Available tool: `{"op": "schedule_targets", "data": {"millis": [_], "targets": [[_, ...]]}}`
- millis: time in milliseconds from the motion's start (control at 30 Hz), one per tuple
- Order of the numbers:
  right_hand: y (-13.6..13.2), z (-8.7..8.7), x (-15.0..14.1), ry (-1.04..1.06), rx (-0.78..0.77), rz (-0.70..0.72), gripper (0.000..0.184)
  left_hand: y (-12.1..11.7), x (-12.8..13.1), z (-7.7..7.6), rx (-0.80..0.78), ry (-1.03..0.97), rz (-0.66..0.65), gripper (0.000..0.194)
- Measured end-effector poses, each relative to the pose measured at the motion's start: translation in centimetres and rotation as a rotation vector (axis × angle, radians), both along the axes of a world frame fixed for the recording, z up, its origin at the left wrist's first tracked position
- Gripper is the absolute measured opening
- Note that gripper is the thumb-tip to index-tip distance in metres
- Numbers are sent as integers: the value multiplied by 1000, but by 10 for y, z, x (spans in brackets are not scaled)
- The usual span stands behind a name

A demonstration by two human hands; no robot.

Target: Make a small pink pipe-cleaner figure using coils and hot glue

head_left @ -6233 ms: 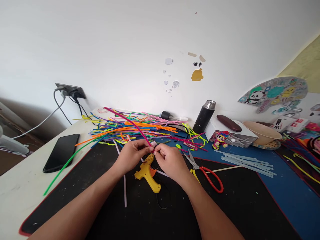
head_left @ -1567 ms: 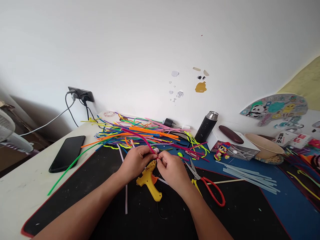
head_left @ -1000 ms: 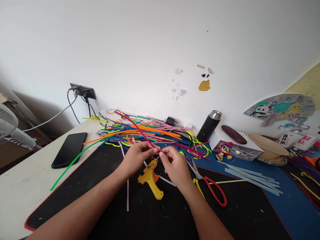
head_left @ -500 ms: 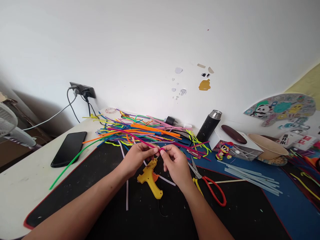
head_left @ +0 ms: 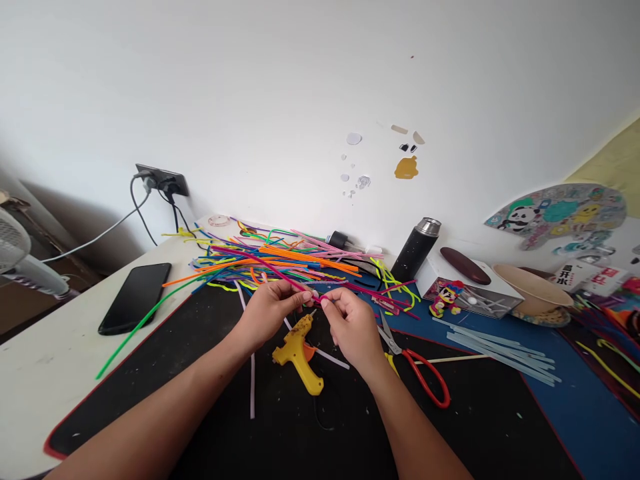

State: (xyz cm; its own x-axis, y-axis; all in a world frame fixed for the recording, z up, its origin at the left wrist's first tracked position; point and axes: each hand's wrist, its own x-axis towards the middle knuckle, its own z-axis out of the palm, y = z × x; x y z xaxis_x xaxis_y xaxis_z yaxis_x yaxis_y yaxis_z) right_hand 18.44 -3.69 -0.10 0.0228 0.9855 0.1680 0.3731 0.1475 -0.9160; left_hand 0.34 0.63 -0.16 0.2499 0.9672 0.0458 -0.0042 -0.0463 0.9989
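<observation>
Magenta stem: here it is, a long, thin, fuzzy magenta craft stem (head_left: 267, 265), up in the air btwn both hands, running from the fingertips far-left over the heap.
Left hand: left hand (head_left: 270, 310) has it in a narrow thumb-and-finger pinch, a bit short of the near end.
Right hand: right hand (head_left: 353, 327) is right alongside, small gap btwn, thumb & forefinger tight on the near end.
Glue gun: yellow plastic glue gun w/ orange trigger (head_left: 299, 360) lies just below the hands, nozzle pointing up at them, on the black, red-edged mat (head_left: 280, 443).
Scissors: red-handled metal scissors (head_left: 395, 347), blades parted, nr the right wrist.
Heap: loose, multicoloured pile of fuzzy stems (head_left: 310, 255) sprawls beyond the hands; the magenta one's far part crosses in front of it.
Hard to see: stem's near tip is mostly covered by fingers; pale bit behind the left fingertips, can't tell what; right hand's lower fingers curl out of sight; gun's dark cord fades into the mat.
Cut off: both forearms at the bottom; white fan (head_left: 13, 240) at the left edge.
</observation>
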Motion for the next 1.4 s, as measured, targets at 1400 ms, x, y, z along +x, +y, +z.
{"op": "schedule_targets", "data": {"millis": [1400], "targets": [[1,-2,-2,94,1,47,25,3,-1,-6,-100,-146,-71,37]]}}
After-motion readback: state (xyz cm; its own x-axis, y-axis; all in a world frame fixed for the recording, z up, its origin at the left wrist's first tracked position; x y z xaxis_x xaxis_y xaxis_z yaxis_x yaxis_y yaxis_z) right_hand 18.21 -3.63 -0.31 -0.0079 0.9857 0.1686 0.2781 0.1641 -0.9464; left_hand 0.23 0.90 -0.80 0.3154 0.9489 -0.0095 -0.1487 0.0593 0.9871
